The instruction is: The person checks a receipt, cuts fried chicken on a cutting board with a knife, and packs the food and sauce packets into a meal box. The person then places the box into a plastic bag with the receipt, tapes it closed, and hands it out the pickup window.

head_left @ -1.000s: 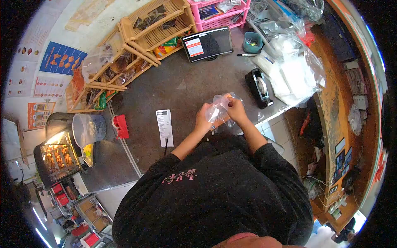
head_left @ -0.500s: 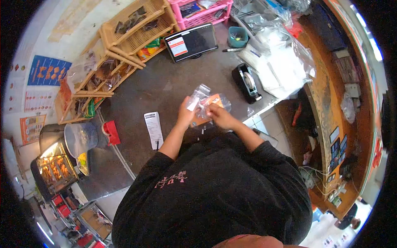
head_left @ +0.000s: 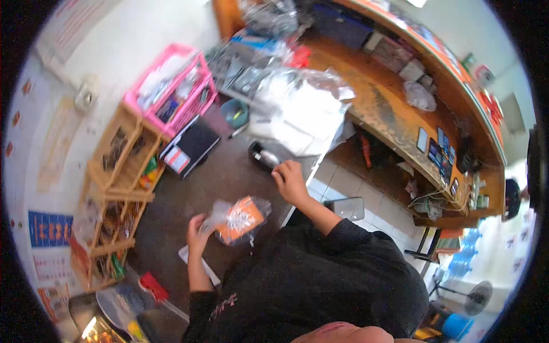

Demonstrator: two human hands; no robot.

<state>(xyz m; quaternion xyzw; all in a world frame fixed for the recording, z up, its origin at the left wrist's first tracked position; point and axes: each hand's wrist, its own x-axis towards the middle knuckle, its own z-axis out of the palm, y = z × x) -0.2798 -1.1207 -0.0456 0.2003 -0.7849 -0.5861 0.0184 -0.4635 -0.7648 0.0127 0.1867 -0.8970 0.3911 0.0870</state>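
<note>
My left hand is closed on the gathered end of a clear plastic bag. Inside the bag lies an orange packet with a white pattern, low over the dark counter. My right hand is at the black tape dispenser, its fingers bent at the near end of it; whether they hold any tape is too blurred to tell. Partly behind my left forearm lies the white paper slip.
A tablet stands beside the pink basket and a teal cup. White plastic bags are piled beyond the dispenser. Wooden racks line the left side. A red object lies near the lower left.
The view has swung to the right. My right hand has let go of the bag and moved to the tape dispenser, while my left hand keeps hold of the bag.
</note>
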